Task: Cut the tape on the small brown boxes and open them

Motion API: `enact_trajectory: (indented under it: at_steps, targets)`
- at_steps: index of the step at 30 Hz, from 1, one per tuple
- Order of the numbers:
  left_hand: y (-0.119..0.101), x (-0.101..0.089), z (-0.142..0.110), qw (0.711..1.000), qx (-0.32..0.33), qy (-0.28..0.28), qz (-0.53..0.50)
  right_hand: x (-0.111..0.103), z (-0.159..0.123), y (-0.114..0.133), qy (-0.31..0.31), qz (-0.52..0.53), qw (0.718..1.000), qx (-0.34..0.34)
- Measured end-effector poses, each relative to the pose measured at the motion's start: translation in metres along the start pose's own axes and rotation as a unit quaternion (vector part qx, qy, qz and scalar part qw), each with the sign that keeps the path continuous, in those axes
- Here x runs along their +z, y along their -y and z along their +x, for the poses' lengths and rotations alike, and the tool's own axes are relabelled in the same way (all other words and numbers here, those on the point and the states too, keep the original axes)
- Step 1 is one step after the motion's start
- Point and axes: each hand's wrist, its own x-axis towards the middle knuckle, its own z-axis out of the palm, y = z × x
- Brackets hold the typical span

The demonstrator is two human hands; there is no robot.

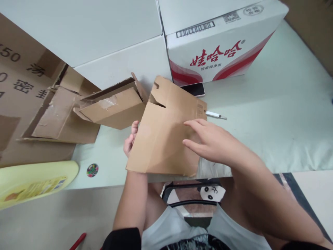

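Observation:
A brown cardboard box [166, 139], partly flattened with a slit near its top left, is tilted up over the table's front edge. Behind its left edge is my left hand [131, 139], its fingertips curled and partly hidden by the cardboard, holding the box. My right hand [205, 139] is at the right side of the box's face, thumb and fingers apart, with nothing in it. Whether its fingertips touch the cardboard I cannot tell. Just past the box's right edge lies a white pen-like tool [215, 115] with a metal tip, and behind it a dark flat phone-like object [195, 89].
Two open cardboard boxes [114, 107] [65, 114] stand on the left, beside a large printed carton [15, 86]. White cartons, one with red lettering [218, 59], line the back. A yellow bottle [39, 180] and a round colourful sticker [92, 170] are at the front left.

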Motion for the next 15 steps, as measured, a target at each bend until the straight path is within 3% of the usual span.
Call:
enact_trajectory:
  at_steps: [6,15]
  targets:
    - [0.0014,-0.0018,0.002,0.998,-0.013,0.052,0.044,0.0051,0.0002,0.0047,0.068,-0.012,0.997,-0.038]
    - [0.0,-0.0046,-0.0011,0.998,-0.018,0.053,0.04,0.0063,0.002,0.0063,0.095,-0.032,0.994,-0.05]
